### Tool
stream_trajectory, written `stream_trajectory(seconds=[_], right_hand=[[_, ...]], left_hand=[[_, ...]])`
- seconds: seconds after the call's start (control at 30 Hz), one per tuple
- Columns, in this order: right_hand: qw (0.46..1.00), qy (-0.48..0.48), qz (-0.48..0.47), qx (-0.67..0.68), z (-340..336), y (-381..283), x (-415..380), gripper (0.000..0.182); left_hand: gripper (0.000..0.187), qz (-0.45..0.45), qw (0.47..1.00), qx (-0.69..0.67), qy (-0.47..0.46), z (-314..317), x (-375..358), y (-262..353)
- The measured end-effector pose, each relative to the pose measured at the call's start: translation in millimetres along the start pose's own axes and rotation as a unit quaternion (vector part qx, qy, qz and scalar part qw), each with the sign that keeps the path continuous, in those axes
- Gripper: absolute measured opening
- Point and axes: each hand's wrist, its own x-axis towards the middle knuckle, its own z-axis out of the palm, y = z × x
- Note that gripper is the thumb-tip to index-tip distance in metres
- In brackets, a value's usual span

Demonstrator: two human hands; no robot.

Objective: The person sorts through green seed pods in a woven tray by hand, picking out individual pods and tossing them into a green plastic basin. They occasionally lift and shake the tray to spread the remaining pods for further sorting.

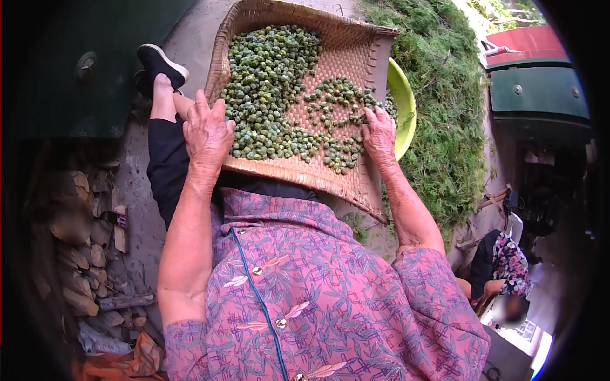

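Note:
A shallow woven bamboo tray (346, 51), tilted across my lap, bears many small round green fruits (267, 89). Most are heaped on its left side, and thinner clusters (340, 95) lie toward the right. My left hand (210, 133) straddles the tray's left rim, its thumb side inward against the fruits. At the right edge, my right hand (380, 134) has bent, slightly parted fingers over a few fruits; nothing held shows between them. Under that edge stands a lime-green basin (408, 120), partly hidden by the tray, with some fruits inside.
Cut green foliage (438, 127) is spread over the ground on the right. Stacked firewood (82, 273) lies at the lower left, near an orange cloth (143, 359). Another person in a floral top (510, 263) sits at the lower right. A dark shoe (162, 63) shows beyond the tray.

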Motion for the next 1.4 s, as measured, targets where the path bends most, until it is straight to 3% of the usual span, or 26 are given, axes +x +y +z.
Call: stream_trajectory(seconds=[0.1, 0.2, 0.27, 0.33, 0.47, 0.57, 0.73, 0.83, 0.93, 1.2, 1.4], right_hand=[[0.999, 0.022, 0.024, -0.033, -10.0, -7.8, 2.7, 0.041], [0.990, 0.069, -0.061, 0.107, -17.6, -50.0, 1.7, 0.030], [0.966, 0.022, -0.185, 0.179, -15.9, -81.7, -2.7, 0.027], [0.926, -0.088, -0.278, 0.238, -13.2, -106.8, -6.4, 0.025], [0.895, -0.121, -0.340, 0.261, -5.2, -111.2, -12.7, 0.021], [0.909, -0.146, -0.294, 0.257, -21.0, -91.9, -10.6, 0.015], [0.965, 0.022, -0.066, 0.251, -13.7, -67.1, 5.5, 0.007], [0.988, 0.043, -0.001, 0.150, 5.4, -64.1, 27.8, 0.015], [0.999, 0.009, 0.023, 0.046, 6.6, -80.6, 43.2, 0.020], [0.998, -0.022, 0.052, 0.018, 24.0, -76.6, 50.0, 0.016], [0.971, 0.049, 0.032, 0.232, 24.5, -63.0, 44.2, 0.025]], left_hand=[[0.048, -0.001, 1.000, 0.003, -0.004, -0.8, 0.5, 0.5], [0.039, 0.027, 0.999, 0.003, 0.046, 8.8, 0.6, -4.2], [0.040, 0.025, 0.999, 0.004, 0.042, 7.8, 0.1, -3.6], [0.040, 0.022, 0.999, 0.005, 0.039, 5.0, 1.0, -2.2], [0.049, -0.003, 1.000, 0.007, -0.008, -1.3, -0.4, 0.6], [0.049, -0.002, 1.000, 0.005, -0.005, -1.6, 0.6, 0.4], [0.049, -0.006, 1.000, 0.017, -0.013, 0.5, 2.1, 0.0], [0.049, -0.007, 1.000, 0.008, -0.012, -0.6, 1.4, 0.1], [0.049, -0.008, 1.000, 0.002, -0.018, -0.4, 1.0, 0.2], [0.050, -0.009, 1.000, -0.001, -0.018, -2.0, 0.4, 1.2], [0.050, -0.016, 0.999, -0.007, -0.027, -2.0, 0.6, -0.1]])
